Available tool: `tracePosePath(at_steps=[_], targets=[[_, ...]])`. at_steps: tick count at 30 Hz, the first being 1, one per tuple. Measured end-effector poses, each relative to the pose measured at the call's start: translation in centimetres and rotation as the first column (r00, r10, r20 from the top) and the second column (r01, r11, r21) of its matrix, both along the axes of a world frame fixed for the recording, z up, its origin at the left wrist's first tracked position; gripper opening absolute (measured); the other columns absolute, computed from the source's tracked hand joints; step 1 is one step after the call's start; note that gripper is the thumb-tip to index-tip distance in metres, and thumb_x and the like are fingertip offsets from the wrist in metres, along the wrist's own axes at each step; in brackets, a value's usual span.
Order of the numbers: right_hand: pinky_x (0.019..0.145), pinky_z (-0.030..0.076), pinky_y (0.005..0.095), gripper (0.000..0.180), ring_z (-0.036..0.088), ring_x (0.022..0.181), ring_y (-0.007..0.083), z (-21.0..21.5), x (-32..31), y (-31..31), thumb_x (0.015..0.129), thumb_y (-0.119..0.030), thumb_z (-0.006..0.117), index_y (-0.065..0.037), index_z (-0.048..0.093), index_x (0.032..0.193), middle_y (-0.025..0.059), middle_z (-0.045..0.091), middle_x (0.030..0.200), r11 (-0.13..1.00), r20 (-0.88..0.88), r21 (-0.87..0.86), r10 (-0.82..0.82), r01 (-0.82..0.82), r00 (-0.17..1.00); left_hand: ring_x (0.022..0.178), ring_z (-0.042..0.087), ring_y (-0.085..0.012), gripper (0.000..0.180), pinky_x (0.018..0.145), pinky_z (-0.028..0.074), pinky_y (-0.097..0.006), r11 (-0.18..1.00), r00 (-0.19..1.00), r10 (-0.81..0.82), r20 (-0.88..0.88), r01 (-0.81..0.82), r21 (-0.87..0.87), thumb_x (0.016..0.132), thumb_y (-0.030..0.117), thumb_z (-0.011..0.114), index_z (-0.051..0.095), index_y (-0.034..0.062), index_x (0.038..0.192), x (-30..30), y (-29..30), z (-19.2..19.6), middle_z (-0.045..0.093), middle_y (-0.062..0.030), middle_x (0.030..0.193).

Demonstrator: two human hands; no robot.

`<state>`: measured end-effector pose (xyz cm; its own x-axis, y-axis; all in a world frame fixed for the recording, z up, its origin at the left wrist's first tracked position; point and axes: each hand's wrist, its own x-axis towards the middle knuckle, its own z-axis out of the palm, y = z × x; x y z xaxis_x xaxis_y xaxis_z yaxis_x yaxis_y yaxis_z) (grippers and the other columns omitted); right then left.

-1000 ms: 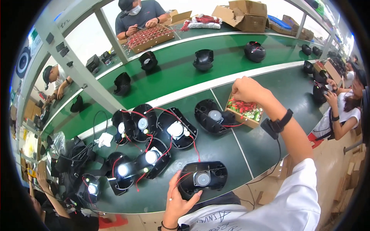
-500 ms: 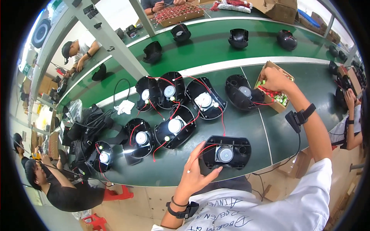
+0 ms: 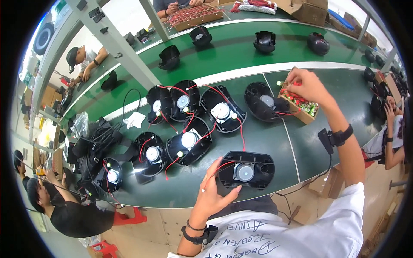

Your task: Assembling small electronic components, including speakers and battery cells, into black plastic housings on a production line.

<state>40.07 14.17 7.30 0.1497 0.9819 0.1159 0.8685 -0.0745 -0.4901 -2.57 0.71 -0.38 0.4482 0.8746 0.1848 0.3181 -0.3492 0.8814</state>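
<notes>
My left hand (image 3: pixel 211 193) grips the left end of a black speaker housing (image 3: pixel 263 172) lying on the near edge of the table, thumb along its lower rim. A round grey speaker (image 3: pixel 245 172) sits in that housing, and its red wire runs over my fingers to a small white connector (image 3: pixel 203 190). Farther right, my right hand (image 3: pixel 306 86) is pinched above an open cardboard box (image 3: pixel 306 117) of small red and green-white parts. A small round pale-green part (image 3: pixel 279 83) shows at its fingertips, over the box's left edge; the exact grip is partly hidden.
Several more housings with speakers and red wires, one of them (image 3: pixel 223 109) in the middle, cover the table. Black cables and straps (image 3: pixel 97 146) are heaped at left. Beyond a white rail, a green conveyor (image 3: pixel 232 53) carries black shells. Co-workers sit around.
My right hand has come up out of the box's contents, bringing the pale-green part to the box's left edge. My left hand stays on the housing. The whole view has shifted slightly.
</notes>
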Motion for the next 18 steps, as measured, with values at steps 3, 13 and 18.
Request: tracePosePath(at_steps=[3, 13, 18], targets=[[0.090, 0.050, 0.0511, 0.024, 0.073, 0.099, 0.0324, -0.6, -0.6, 0.7, 0.081, -0.032, 0.083, -0.011, 0.082, 0.092, 0.0086, 0.079, 0.100, 1.000, 0.176, -0.017, -0.021, 0.024, 0.984, 0.141, 0.056, -0.0387, 0.095, 0.119, 0.044, -0.045, 0.999, 1.000, 0.001, -0.025, 0.000, 0.046, 0.081, 0.021, 0.089, 0.040, -0.0073, 0.157, 0.0, 0.0, 0.2, 0.050, -0.0254, 0.157], [0.091, 0.044, 0.0545, 0.027, 0.072, 0.100, 0.0329, -2.2, 0.3, 2.8, 0.078, -0.036, 0.088, -0.013, 0.084, 0.090, 0.0118, 0.078, 0.099, 0.967, 0.252, -0.250, 0.012, 0.053, 0.968, 0.140, 0.056, -0.0384, 0.096, 0.118, 0.044, -0.044, 0.999, 1.000, -0.001, -0.024, 0.002, 0.040, 0.080, 0.020, 0.089, 0.039, -0.0060, 0.158, -0.1, -0.1, 0.5, 0.050, -0.0252, 0.157], [0.092, 0.047, 0.0493, 0.024, 0.071, 0.104, 0.0330, 0.2, 0.1, 0.4, 0.086, -0.033, 0.084, -0.011, 0.079, 0.090, 0.0132, 0.076, 0.101, 0.988, 0.128, 0.133, -0.091, 0.074, 0.988, 0.141, 0.056, -0.0397, 0.096, 0.119, 0.043, -0.045, 0.999, 1.000, 0.004, -0.030, -0.003, 0.046, 0.080, 0.022, 0.089, 0.040, -0.0061, 0.158, -0.2, -0.1, 0.1, 0.050, -0.0257, 0.157]])
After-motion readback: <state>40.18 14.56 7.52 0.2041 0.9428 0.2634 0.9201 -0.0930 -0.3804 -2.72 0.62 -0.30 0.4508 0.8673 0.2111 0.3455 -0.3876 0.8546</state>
